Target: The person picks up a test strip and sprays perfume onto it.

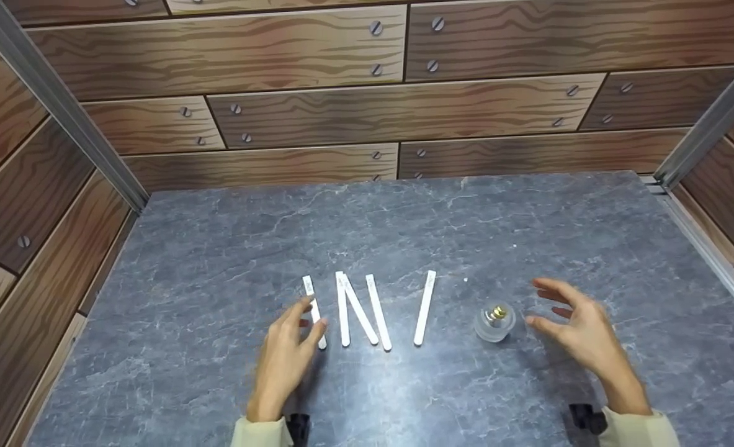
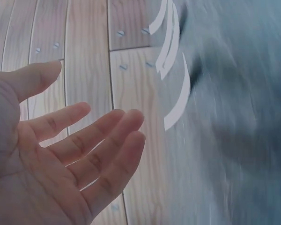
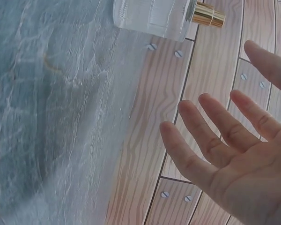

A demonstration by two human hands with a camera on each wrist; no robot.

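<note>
While both your hands hang over the lower half of the frame, neither grip is clamped on anything: thumb and fingers stand apart on your left hand (image 1: 285,347) and on your right hand (image 1: 581,329). In the head view the left fingertips overlap the leftmost strip (image 1: 316,318); the left wrist view shows no contact. Near the centre, the second strip (image 1: 344,326) and third strip (image 1: 362,313) meet at their tops, with the fourth strip (image 1: 378,312) just beside. The fifth strip (image 1: 424,308) lies apart, towards the bottle (image 1: 491,332), which stands upright right of centre, near your right fingertips and untouched.

As judged, the bottle is stiff, smooth glass, the heaviest item present and breakable; you should hold it round the body, below the gold cap (image 1: 499,311), which may be loose. The strips look thin, light and easily bent or slid; pinch them by the long edges.

You have the most room between the strip tops and the patterned back wall (image 1: 317,46), and across the left of the table (image 1: 187,298). Note the metal post (image 1: 66,102) at upper left and the metal rail (image 1: 720,264) along the right edge.
</note>
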